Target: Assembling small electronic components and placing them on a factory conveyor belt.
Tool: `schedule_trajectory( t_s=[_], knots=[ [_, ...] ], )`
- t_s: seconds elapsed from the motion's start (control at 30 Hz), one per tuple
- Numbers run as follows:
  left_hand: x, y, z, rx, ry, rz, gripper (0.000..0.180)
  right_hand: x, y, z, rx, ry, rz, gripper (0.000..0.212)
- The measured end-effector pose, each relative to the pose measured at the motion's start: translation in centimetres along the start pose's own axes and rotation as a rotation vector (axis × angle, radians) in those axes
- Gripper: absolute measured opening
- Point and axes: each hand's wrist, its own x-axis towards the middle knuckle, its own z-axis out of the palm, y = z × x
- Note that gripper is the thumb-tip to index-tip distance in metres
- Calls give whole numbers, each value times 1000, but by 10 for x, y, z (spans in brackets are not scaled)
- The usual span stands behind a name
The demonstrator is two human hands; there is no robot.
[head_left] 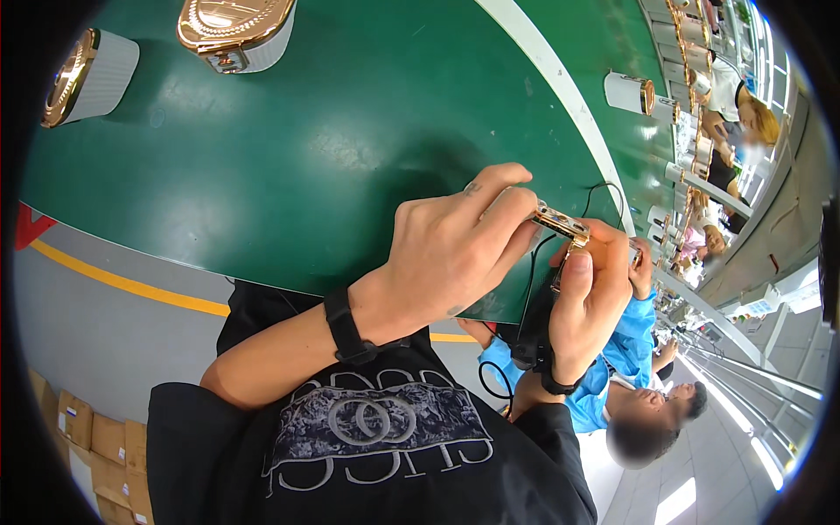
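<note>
Both hands meet over the near right edge of the green table, at a small gold-coloured metal fitting (562, 222) with a narrow, slotted edge. My left hand (455, 241) comes from the left, its fingers bent and pinching the far end of the fitting. From below, my right hand (591, 293) grips the near end between thumb and fingers. A short gold piece projects down by the right thumb; whether it is a separate part cannot be made out. The fingers hide much of the fitting.
Two white ribbed containers with shiny gold lids (236, 26) (74, 79) stand at the table's far left. A black cable (534, 262) runs beside my hands. A white strip (569, 87) crosses the table. A co-worker in blue (632, 341) sits at right; cardboard boxes (109, 437) lie lower left.
</note>
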Motion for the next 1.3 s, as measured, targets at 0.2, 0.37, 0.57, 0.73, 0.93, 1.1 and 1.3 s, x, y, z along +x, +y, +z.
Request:
schedule_trajectory(
  t_s=[0.2, 0.37, 0.57, 0.73, 0.93, 1.1, 1.3],
  knots=[
    [7, 0, 9, -33, 46, 33, 33, -1, 6, 0, 175, 17, -4, 58],
    [11, -1, 14, -52, 7, -23, 37, 3, 10, 3, 244, 7, 30, 65],
    [16, 1, 13, -40, -33, -43, 30, 15, 19, -2, 321, -42, 33, 65],
    [19, -1, 18, -35, -8, -50, 19, 26, 34, -4, 398, -21, 33, 56],
    [21, -2, 27, -10, 17, -20, 15, 37, 32, -3, 160, 12, 36, 45],
    [26, -3, 27, -145, -2, -130, 21, 38, 31, -5, 44, 41, 4, 37],
    [33, -1, 30, -188, -39, -249, 29, 44, 26, -10, -86, 41, -61, 34]
  ],
)
